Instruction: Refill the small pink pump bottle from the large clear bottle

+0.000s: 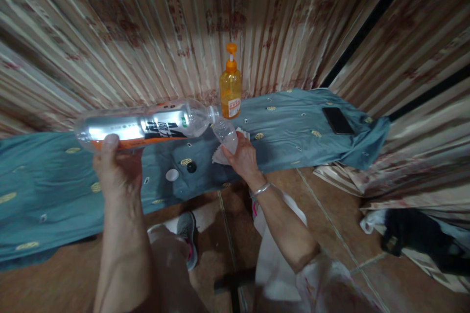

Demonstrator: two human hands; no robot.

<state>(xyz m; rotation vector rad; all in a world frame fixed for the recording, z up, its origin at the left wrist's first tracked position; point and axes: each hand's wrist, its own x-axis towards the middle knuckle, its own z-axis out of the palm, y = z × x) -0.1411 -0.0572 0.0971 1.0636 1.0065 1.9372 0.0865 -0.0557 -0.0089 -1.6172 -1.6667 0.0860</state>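
My left hand (118,164) is closed round a large clear plastic bottle (201,118) with a silver, black and orange label. The bottle lies almost level in the air, its uncapped neck towards the right. My right hand (243,156) grips a small clear plastic bottle (224,132), tilted with its narrow end up against the large bottle's mouth. Whether the two mouths touch, I cannot tell. A crumpled white tissue (220,157) shows under my right hand; whether the hand holds it too is unclear. Below the large bottle, a white cap (172,174) and a black cap (191,167) lie on the cloth.
An orange pump bottle (230,90) stands behind my hands, close to the curtain (154,34). Farther right, a black phone (338,121) lies on the blue-green patterned cloth (286,127). Dark and white fabric (418,234) is heaped at lower right by the tiled floor (330,234).
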